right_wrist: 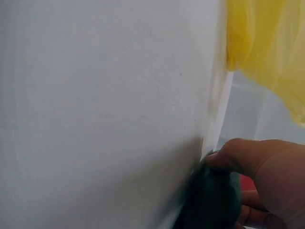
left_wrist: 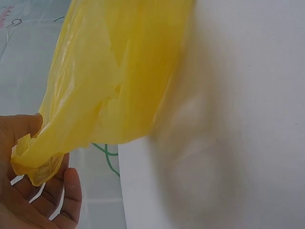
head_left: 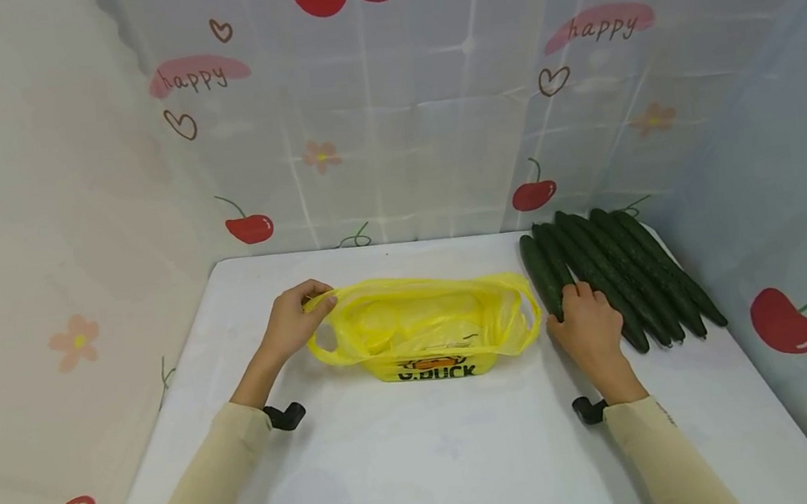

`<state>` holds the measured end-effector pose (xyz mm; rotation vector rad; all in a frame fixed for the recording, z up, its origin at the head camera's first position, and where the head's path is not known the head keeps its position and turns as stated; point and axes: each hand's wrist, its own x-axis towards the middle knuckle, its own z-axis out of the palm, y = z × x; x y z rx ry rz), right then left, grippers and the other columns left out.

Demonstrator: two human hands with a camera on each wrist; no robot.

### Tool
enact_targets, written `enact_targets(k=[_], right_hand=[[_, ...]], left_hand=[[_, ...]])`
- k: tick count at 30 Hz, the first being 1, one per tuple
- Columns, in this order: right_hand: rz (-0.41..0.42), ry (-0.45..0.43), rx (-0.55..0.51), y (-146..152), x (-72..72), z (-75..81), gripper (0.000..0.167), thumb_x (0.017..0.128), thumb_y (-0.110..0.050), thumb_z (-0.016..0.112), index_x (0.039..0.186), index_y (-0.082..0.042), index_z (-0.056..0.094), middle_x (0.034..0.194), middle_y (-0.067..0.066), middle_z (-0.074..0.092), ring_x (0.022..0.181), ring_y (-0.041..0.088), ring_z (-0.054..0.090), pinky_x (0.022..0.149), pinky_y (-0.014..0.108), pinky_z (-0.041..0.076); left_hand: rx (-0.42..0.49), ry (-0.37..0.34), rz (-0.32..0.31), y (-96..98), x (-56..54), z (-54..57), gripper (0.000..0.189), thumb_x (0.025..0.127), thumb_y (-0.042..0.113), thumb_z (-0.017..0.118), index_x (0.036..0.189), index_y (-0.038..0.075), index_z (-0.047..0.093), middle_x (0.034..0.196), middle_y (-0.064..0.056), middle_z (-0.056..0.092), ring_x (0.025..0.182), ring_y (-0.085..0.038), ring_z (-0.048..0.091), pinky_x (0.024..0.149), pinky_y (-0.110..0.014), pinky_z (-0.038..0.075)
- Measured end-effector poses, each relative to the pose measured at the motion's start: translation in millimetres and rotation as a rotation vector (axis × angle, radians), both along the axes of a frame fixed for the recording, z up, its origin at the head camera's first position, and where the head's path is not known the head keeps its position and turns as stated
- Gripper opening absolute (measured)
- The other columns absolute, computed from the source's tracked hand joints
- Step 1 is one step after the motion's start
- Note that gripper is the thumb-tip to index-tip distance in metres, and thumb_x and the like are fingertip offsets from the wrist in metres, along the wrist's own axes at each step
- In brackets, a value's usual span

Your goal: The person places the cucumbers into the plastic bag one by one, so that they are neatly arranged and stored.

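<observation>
A yellow plastic bag point(head_left: 380, 371) with dark lettering and an orange print on its front stands on the table, its mouth spread wide. My left hand point(head_left: 294, 320) pinches the bag's left handle at the rim between thumb and fingers. In the left wrist view, bunched yellow plastic point(left_wrist: 35, 162) shows in that hand's grip. Several dark green cucumbers point(head_left: 614, 276) lie side by side at the back right. My right hand point(head_left: 589, 328) grips a cucumber point(right_wrist: 207, 202) near the left side of this row, thumb on one side and fingers on the other.
The white table point(head_left: 415, 469) has its back edge against a hanging curtain point(head_left: 392, 161) printed with cherries, hearts and "happy". More printed curtain closes in the left and right sides. A black wrist-worn piece point(head_left: 286, 418) sticks out by the left sleeve, another point(head_left: 589, 410) by the right.
</observation>
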<state>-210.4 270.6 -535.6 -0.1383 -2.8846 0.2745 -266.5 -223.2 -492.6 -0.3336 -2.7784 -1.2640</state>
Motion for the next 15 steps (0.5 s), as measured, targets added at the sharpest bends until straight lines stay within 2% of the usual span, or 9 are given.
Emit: enact_targets(k=[5,11,15], right_hand=[[-0.002,0.036,-0.035,4.4,1.4,2.9,0.058,0.093,-0.026,0.077,0.138,0.007,0.061,0.135,0.030,0.059,0.111,0.052,0.061,0.082,0.069,0.055],[0.016,0.079,-0.179,13.5,2.8,10.9,0.054,0.096,-0.016,0.076,0.143,0.005,0.059,0.142,0.031,0.053,0.118,0.056,0.056,0.085,0.073,0.051],[0.017,0.110,-0.217,22.2,3.4,14.4,0.051,0.097,-0.013,0.073,0.143,0.002,0.060,0.142,0.032,0.059,0.116,0.058,0.061,0.087,0.073,0.052]], left_hand=[[-0.006,0.006,-0.012,-1.9,1.6,0.7,0.022,0.104,0.033,0.073,0.117,0.016,0.075,0.116,-0.007,0.078,0.107,-0.030,0.067,0.102,-0.052,0.056],[-0.014,-0.005,-0.017,-3.3,3.6,1.9,0.020,0.105,0.032,0.072,0.114,0.015,0.076,0.113,-0.008,0.078,0.103,-0.029,0.066,0.101,-0.050,0.054],[-0.009,-0.007,-0.020,-3.2,4.0,0.9,0.019,0.105,0.032,0.072,0.113,0.016,0.076,0.111,-0.007,0.078,0.102,-0.028,0.066,0.100,-0.049,0.054]])
